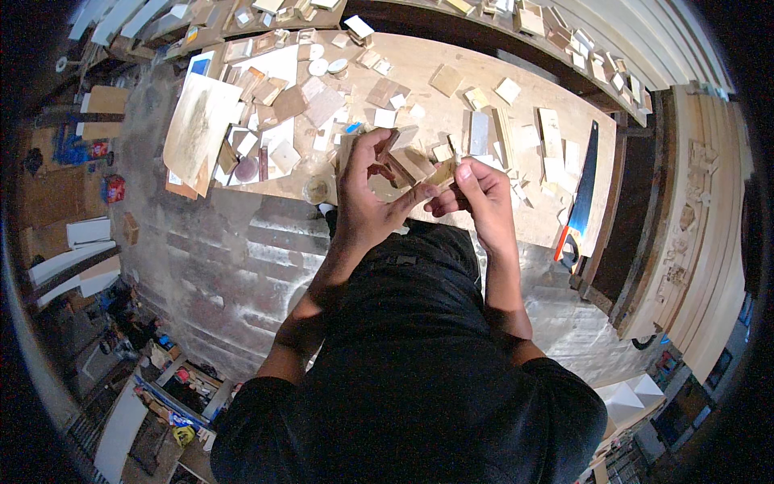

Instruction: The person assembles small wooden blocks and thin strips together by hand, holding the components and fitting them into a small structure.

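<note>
My left hand (364, 194) is wrapped round a small wooden piece (409, 165) built of thin boards, with its thumb along the near side. It is held up over the near edge of the workbench (451, 77). Close by on the right, my right hand (482, 192) pinches a thin strip of wood (445, 173) between thumb and fingers. The strip's inner end is at or near the wooden piece; whether the two touch I cannot tell. My fingers hide part of both.
A handsaw (584, 181) lies at the bench's right end. Wood offcuts (324, 105) and a pale board (197, 129) cover the left side. A grey block (479, 133) and long strips (551, 133) lie beyond my right hand. Stacked boards (701, 218) stand at far right.
</note>
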Action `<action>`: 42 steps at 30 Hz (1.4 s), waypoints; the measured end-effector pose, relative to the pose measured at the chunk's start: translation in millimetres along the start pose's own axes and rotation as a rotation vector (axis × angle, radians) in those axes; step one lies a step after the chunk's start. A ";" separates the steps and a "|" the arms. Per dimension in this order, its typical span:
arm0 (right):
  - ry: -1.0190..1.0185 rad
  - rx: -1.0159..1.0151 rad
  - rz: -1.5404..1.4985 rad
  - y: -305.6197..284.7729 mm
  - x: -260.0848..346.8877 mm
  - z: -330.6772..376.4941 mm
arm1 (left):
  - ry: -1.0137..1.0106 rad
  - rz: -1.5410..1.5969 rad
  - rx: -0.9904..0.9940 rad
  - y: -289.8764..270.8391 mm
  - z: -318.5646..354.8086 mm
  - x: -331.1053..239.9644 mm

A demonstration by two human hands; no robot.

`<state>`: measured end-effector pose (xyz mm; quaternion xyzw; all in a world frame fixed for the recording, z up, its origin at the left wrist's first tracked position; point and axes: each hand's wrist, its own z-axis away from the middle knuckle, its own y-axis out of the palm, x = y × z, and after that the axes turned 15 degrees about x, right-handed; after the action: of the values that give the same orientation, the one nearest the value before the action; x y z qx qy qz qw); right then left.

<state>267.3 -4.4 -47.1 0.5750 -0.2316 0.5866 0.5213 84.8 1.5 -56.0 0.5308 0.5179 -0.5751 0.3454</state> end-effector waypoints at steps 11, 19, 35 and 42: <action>0.030 -0.107 -0.146 -10.0 -8.5 -2.9 | 0.099 -0.240 0.060 7.4 -4.1 1.4; 0.068 -0.143 -0.080 -13.3 -13.8 -1.6 | 0.104 -0.260 0.068 13.1 -4.1 -3.6; 0.047 -0.169 -0.094 -9.0 -1.5 2.8 | 0.192 -0.314 0.112 6.9 -6.7 -12.1; 0.063 -0.196 -0.051 -8.9 3.2 5.8 | 0.188 -0.309 0.104 10.0 -6.3 -12.4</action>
<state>278.2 -5.2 -45.8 0.5080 -0.2565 0.5654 0.5970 98.4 3.4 -45.7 0.5136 0.5929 -0.5950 0.1750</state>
